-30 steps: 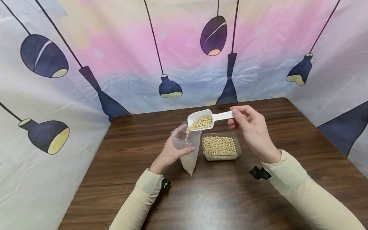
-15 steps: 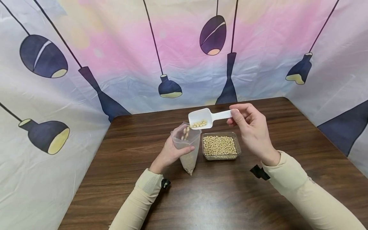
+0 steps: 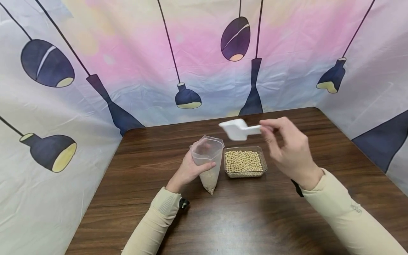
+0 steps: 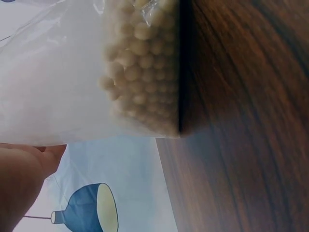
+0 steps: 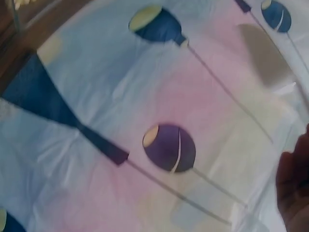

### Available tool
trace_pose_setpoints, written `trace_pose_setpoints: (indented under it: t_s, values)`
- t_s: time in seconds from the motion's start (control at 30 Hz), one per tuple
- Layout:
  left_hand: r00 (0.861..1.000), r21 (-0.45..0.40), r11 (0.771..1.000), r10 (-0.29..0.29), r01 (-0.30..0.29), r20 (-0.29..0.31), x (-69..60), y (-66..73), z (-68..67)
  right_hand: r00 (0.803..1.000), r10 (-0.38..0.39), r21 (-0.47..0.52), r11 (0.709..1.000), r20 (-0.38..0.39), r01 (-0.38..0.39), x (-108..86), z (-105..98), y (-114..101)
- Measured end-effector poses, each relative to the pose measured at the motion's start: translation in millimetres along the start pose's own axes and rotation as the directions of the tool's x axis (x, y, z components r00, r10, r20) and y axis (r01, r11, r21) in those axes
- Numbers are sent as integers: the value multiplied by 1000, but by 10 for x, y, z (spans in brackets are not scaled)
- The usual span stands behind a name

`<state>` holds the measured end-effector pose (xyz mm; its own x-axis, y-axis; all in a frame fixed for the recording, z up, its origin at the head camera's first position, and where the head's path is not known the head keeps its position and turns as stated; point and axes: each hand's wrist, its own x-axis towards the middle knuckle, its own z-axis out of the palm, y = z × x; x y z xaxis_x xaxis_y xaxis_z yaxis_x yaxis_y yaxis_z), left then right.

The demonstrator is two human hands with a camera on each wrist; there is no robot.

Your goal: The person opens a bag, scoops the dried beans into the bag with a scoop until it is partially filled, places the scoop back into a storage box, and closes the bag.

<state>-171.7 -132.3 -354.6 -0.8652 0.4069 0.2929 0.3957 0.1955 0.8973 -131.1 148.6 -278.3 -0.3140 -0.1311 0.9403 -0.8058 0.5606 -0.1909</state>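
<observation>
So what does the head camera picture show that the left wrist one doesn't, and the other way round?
Only the head view shows the right hand, the white scoop it holds, and the clear container full of pale beans.

Only the left wrist view shows the bagged beans close up, as many separate round shapes.

Both show the see-through bag, part of the left hand, the dark wooden table and the lamp-patterned backdrop.
</observation>
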Motion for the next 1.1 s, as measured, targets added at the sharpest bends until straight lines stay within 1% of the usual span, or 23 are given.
trace_pose_setpoints:
  t_s: [0.03, 0.07, 0.1, 0.13, 0.17, 0.2, 0.23, 0.27, 0.3, 0.37, 0.43, 0.5, 0.53, 0.57, 0.6, 0.67, 0.77, 0.8, 0.87, 0.97, 1.03, 1.1]
  values:
    - [1000, 3, 1000, 8, -8, -2, 12, -52, 0, 999, 30, -50, 998, 24, -29, -2, -37, 22]
    - [1000, 5, 1000, 12, -12, -5, 24, -100, -1, 994, 77, -107, 992, 71, -69, -11, -73, 50]
    - [1000, 8, 1000, 14, -14, -7, 34, -140, -4, 981, 136, -168, 979, 136, -112, -30, -106, 80]
    - [1000, 8, 1000, 15, -15, -12, 43, -183, -8, 957, 196, -227, 963, 212, -147, -58, -131, 114]
    - [1000, 8, 1000, 17, -17, -16, 52, -228, -12, 924, 251, -281, 945, 289, -169, -94, -145, 149]
    - [1000, 8, 1000, 18, -18, -22, 58, -274, -17, 886, 297, -327, 928, 357, -179, -130, -148, 181]
    - [999, 8, 1000, 20, -20, -27, 55, -279, -20, 847, 338, -364, 912, 410, -188, -168, -138, 210]
    - [999, 5, 1000, 17, -17, -28, 52, -275, -21, 814, 370, -387, 901, 448, -197, -208, -126, 232]
    - [999, 2, 1000, 16, -16, -27, 50, -277, -21, 790, 392, -400, 894, 473, -204, -248, -111, 252]
    - [1000, 2, 1000, 13, -13, -23, 49, -289, -16, 752, 420, -412, 885, 508, -215, -317, -88, 289]
    - [1000, 4, 1000, 4, -4, -16, 47, -298, -6, 712, 458, -406, 876, 532, -259, -364, -76, 329]
    - [1000, 5, 1000, -9, 9, -13, 40, -297, 3, 660, 510, -392, 857, 552, -334, -403, -78, 387]
    - [1000, 3, 1000, -14, 14, -11, 36, -289, 7, 627, 541, -381, 841, 561, -385, -418, -85, 427]
    - [1000, -1, 1000, -18, 18, -10, 32, -277, 9, 590, 573, -367, 819, 569, -442, -436, -96, 473]
    - [1000, -3, 1000, -18, 18, -10, 21, -235, 10, 552, 604, -349, 791, 575, -502, -455, -109, 523]
    - [1000, -11, 1000, -19, 19, -8, 6, -160, 9, 474, 654, -315, 727, 589, -611, -504, -139, 634]
    - [1000, -12, 1000, -21, 21, -7, -15, -34, 1, 375, 700, -266, 624, 608, -735, -601, -169, 787]
    - [1000, -10, 1000, -20, 20, -8, -23, 2, -2, 350, 710, -246, 591, 612, -769, -639, -169, 829]
    - [1000, -9, 1000, -24, 24, -10, -24, 20, -5, 307, 728, -204, 521, 613, -829, -723, -158, 898]
    - [1000, -5, 1000, -26, 26, -10, -24, 41, -8, 230, 752, -118, 378, 617, -918, -857, -126, 964]
    - [999, -4, 1000, -31, 31, -8, -19, 40, -7, 194, 760, -63, 295, 620, -954, -934, -102, 986]
    - [999, -3, 999, -37, 37, -5, -15, 40, -3, 171, 763, -18, 233, 623, -972, -992, -79, 995]
